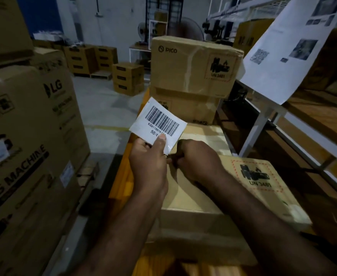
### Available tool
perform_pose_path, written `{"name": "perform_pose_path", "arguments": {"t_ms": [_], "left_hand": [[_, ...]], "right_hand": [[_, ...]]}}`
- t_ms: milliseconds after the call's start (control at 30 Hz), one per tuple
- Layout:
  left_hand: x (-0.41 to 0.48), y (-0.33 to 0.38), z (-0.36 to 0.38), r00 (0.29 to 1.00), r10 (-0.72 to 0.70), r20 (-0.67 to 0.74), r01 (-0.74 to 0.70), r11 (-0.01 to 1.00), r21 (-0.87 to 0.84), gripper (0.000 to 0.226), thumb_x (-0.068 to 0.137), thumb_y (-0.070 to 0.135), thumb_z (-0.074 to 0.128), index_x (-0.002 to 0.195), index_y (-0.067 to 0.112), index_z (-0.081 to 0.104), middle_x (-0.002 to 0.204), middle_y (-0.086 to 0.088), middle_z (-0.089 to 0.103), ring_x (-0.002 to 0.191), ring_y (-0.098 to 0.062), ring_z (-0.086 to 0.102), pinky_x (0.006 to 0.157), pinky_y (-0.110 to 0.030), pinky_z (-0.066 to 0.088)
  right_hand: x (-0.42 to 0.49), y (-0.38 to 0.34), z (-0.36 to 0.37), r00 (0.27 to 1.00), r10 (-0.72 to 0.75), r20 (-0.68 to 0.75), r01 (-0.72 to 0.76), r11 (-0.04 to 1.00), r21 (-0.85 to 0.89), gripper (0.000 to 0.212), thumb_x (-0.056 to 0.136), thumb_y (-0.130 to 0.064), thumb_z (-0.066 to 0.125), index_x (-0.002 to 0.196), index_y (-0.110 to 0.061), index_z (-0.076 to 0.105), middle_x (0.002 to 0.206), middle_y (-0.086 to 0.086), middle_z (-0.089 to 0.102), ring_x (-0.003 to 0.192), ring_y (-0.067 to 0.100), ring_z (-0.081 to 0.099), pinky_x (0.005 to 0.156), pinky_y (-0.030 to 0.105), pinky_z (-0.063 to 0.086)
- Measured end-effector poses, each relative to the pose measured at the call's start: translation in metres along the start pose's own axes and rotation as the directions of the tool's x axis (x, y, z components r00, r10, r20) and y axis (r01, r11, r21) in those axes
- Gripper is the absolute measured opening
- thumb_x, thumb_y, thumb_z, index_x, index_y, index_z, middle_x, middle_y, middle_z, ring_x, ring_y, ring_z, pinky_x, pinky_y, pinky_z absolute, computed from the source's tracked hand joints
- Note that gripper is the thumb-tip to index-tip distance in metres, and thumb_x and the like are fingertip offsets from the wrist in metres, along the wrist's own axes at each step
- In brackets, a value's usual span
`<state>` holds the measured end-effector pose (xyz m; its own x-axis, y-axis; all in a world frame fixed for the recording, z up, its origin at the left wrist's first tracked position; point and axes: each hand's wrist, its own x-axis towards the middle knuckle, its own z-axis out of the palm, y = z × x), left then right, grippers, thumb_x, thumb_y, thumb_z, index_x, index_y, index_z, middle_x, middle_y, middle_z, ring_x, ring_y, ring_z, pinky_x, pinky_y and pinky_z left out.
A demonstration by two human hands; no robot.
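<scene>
So this is a warehouse aisle seen from a head cam, and the person's left grip (149, 162), a bare hand, is clamped on a white barcode label (157, 120). The thumb is pressed on the label's lower edge and the label is held up tilted above the cartons. Under the bars you can read "KS9118816-0" and then the thumb covers the rest. Below that it says "50/4", also cut off. The right grip (199, 160) is curled up right at the label's bottom corner, where a shiny bit sticks out. I honestly can't tell if it's got hold of that corner or is only touching it. Both hands hover over a brown carton (183, 196) with a red dashed battery mark reading "UN 3481". Behind it there's a stacked carton (191, 62) printed "PICO" with the same UN 3481 mark. On the left is a big LG box (24, 136) with "MACHINE" down its side. At upper right a white printed sheet (295, 46) with a QR code and photos hangs off the shelving.
</scene>
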<state>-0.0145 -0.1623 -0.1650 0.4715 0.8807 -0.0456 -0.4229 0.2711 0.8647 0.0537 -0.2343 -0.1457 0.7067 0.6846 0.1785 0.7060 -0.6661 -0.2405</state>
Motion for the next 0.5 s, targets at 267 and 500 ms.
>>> {"name": "perform_pose_path", "arguments": {"t_ms": [267, 500], "left_hand": [[0.0, -0.003, 0.001, 1.0, 0.013, 0.001, -0.013, 1.0, 0.019, 0.016, 0.089, 0.005, 0.066, 0.097, 0.019, 0.067, 0.104, -0.007, 0.075, 0.095, -0.022, 0.073, 0.081, -0.039, 0.06], [-0.002, 0.001, 0.001, 1.0, -0.006, 0.021, 0.006, 1.0, 0.016, 0.023, 0.091, 0.005, 0.064, 0.113, 0.009, 0.065, 0.101, -0.003, 0.075, 0.087, -0.017, 0.073, 0.061, -0.026, 0.055]], "right_hand": [[-0.091, -0.002, -0.014, 0.989, -0.125, 0.079, 0.12, 0.99, 0.067, 0.038, 0.084, -0.053, 0.064, 0.064, -0.03, 0.041, 0.068, -0.014, 0.047, 0.07, 0.006, 0.048, 0.063, 0.03, 0.031], [0.001, 0.001, 0.007, 0.998, -0.006, -0.061, 0.0, 0.995, -0.097, 0.019, 0.084, -0.039, 0.067, 0.087, -0.021, 0.063, 0.092, 0.003, 0.066, 0.094, 0.03, 0.059, 0.075, 0.038, 0.045]]}}
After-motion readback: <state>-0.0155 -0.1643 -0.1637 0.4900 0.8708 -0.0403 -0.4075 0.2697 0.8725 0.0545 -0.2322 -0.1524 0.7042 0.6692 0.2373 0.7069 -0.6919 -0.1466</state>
